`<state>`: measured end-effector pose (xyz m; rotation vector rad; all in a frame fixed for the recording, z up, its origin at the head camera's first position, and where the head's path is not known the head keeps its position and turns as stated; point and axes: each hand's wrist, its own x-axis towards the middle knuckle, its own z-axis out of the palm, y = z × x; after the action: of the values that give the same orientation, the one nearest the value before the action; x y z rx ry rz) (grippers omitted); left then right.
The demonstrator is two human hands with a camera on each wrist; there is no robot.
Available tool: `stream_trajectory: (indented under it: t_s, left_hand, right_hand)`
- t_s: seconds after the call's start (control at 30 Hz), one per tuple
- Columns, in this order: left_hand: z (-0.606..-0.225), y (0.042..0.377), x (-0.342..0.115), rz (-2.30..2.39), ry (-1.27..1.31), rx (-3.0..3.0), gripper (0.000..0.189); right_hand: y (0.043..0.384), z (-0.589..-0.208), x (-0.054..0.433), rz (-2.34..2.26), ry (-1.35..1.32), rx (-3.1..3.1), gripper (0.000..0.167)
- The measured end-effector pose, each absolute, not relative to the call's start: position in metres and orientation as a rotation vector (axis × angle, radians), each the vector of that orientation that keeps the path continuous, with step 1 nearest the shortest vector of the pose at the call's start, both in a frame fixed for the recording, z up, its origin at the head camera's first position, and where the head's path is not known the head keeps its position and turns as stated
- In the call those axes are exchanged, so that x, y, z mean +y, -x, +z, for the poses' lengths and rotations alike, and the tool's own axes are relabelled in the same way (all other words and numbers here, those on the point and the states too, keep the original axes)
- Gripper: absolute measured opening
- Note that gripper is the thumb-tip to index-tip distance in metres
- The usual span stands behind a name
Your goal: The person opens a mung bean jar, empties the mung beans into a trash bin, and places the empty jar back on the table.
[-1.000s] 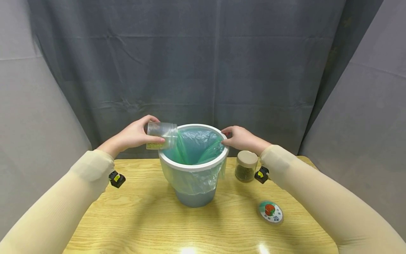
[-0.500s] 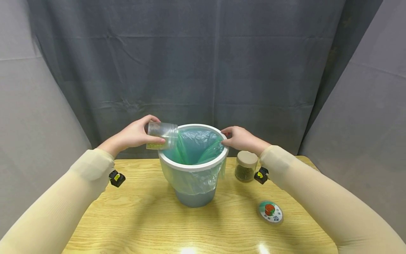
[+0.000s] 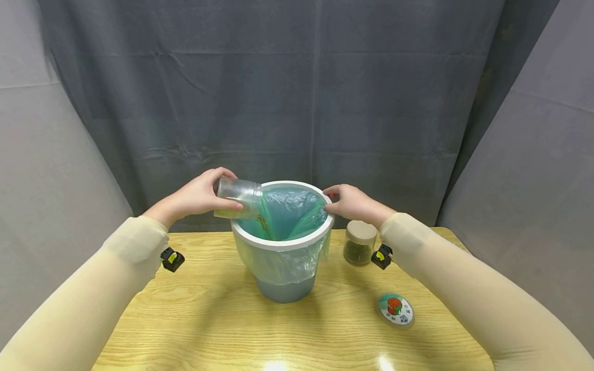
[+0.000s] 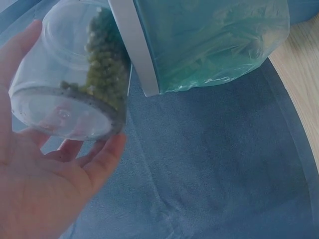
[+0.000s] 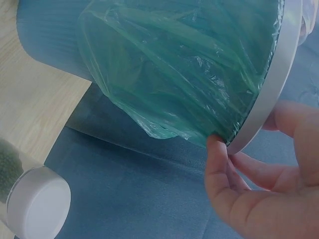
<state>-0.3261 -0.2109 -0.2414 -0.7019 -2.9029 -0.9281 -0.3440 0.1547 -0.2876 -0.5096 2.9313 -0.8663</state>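
Wide mouth on the grey-blue plastic bin (image 3: 285, 292), its white rim (image 3: 280, 245) circling clear between two hands, pale wood-grain worktop (image 3: 209, 330) stretching out before it! Left of the bin, the left hand (image 3: 201, 196) grips a clear cylindrical jar (image 3: 238, 189), base towards the palm, tipped sideways, green grains (image 3: 263, 224) spilling inside. Bin's right: the right hand (image 3: 355, 202) pinches the rim.
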Motion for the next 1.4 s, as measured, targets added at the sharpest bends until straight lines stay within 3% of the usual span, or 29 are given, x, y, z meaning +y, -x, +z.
stream_trajectory:
  t_s: [0.73,1.4]
  left_hand:
    - [-0.2461,0.3257,-0.2083,-0.987,0.651,-2.901,0.082]
    - [-0.2477,0.3266,-0.2081,-1.025,0.619,-2.907,0.078]
  right_hand:
    - [0.3394,-0.2882,0.1564,-0.939,0.456,2.899,0.053]
    - [0.3414,-0.2928,0.1535,-0.990,0.424,2.893,0.053]
